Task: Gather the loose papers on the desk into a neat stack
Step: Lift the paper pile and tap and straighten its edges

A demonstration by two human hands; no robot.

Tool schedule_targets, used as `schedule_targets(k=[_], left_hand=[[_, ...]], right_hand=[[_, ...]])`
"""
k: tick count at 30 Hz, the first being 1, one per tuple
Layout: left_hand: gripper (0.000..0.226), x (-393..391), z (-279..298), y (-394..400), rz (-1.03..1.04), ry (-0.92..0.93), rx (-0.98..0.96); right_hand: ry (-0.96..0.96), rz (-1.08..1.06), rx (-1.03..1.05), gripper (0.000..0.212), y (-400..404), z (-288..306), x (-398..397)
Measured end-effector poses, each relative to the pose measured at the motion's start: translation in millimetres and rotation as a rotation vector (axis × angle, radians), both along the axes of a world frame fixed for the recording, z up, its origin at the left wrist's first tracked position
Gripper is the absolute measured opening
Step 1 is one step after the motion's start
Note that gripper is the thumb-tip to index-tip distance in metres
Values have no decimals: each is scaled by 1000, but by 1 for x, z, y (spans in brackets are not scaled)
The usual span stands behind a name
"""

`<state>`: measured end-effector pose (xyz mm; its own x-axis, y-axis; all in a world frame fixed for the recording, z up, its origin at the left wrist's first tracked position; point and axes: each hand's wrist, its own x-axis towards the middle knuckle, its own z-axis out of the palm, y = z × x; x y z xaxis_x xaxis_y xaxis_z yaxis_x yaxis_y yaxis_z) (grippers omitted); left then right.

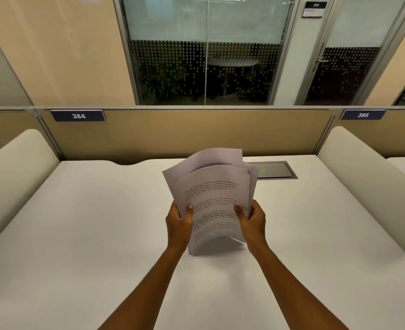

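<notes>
A bundle of several white printed papers point(212, 194) stands upright over the middle of the white desk point(89, 234), its lower edge on or just above the desk top. The sheets are uneven at the top and fan out slightly. My left hand point(179, 226) grips the bundle's left edge, thumb across the front page. My right hand point(252, 221) grips the right edge the same way. The fingers behind the sheets are hidden.
A grey cable hatch point(275, 170) is set into the desk behind the papers. Tan partitions point(173, 132) with number plates 384 and 385 close the back. Cream side dividers point(16, 177) stand at left and right. Glass walls lie beyond.
</notes>
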<state>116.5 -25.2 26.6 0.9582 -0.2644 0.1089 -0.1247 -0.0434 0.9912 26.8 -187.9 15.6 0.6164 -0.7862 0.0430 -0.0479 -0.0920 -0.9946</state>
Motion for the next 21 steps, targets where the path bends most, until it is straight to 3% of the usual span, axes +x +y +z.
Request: schedule_targets(k=[5,13,18,21], left_hand=[[43,-2,3,-3,-12,6,-1],[49,8,23,-17,19,89,-98],[55,13,51,-28,108,89,-105],[59,15,65,-35,196,116,-82]], right_hand=[[58,2,55,46,-4,-1,-4],[-41,-12,38,60,-13,30,-1],[-85,-111,8,48,-6,57,10],[-77,-228,36,52,1,72,16]])
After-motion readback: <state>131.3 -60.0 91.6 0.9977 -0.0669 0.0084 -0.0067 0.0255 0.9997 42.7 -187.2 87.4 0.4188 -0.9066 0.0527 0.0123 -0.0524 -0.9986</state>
